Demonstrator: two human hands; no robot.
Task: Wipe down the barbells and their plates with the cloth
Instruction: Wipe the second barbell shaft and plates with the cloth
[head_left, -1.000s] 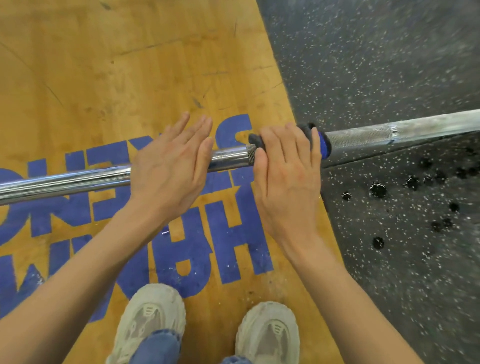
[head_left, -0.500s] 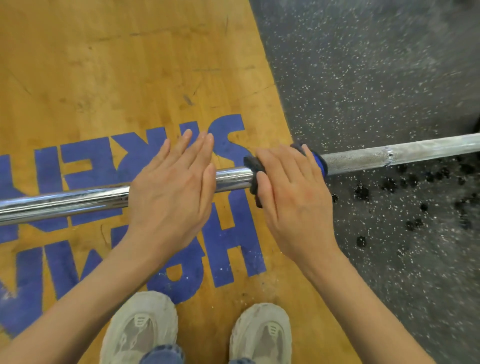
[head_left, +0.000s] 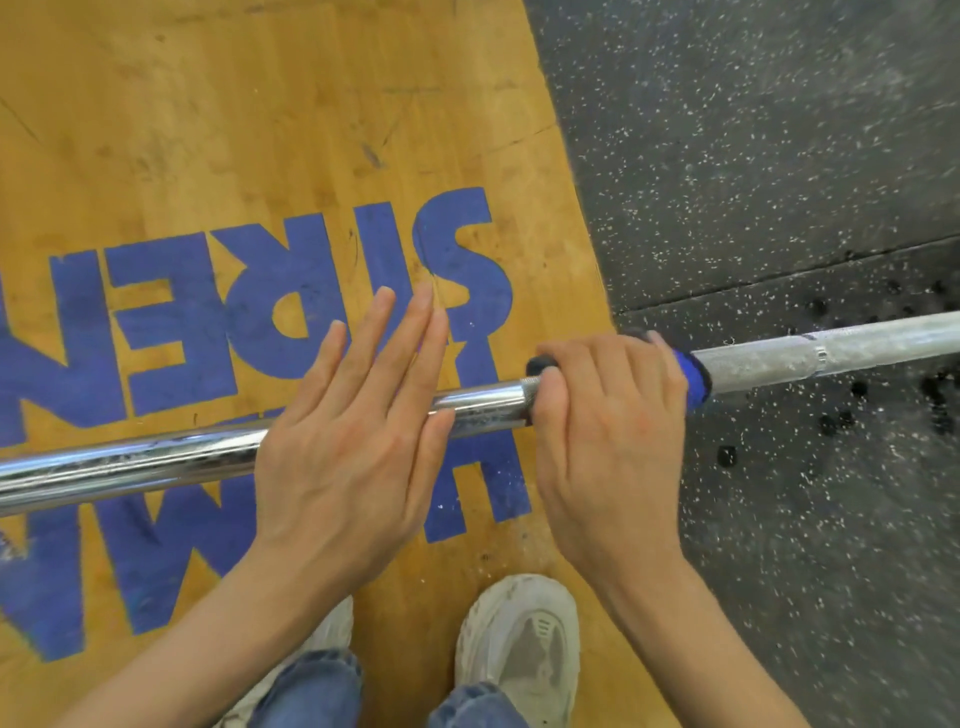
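Underfoot, a honey-coloured wooden platform (head_left: 249, 119) fills the floor from nine o'clock round to twelve, its boards scuffed with dark scratches. Big blue block letters (head_left: 291, 306) are painted across it, upside down from where I stand. The platform's edge runs on a slant from twelve o'clock down toward five. Beyond it, from one to four o'clock, lies black rubber flooring (head_left: 753, 156) flecked with white. A thin seam (head_left: 779, 270) crosses the rubber at about three o'clock, with small dark pits (head_left: 727, 456) scattered just below. The lighting is even and bright.
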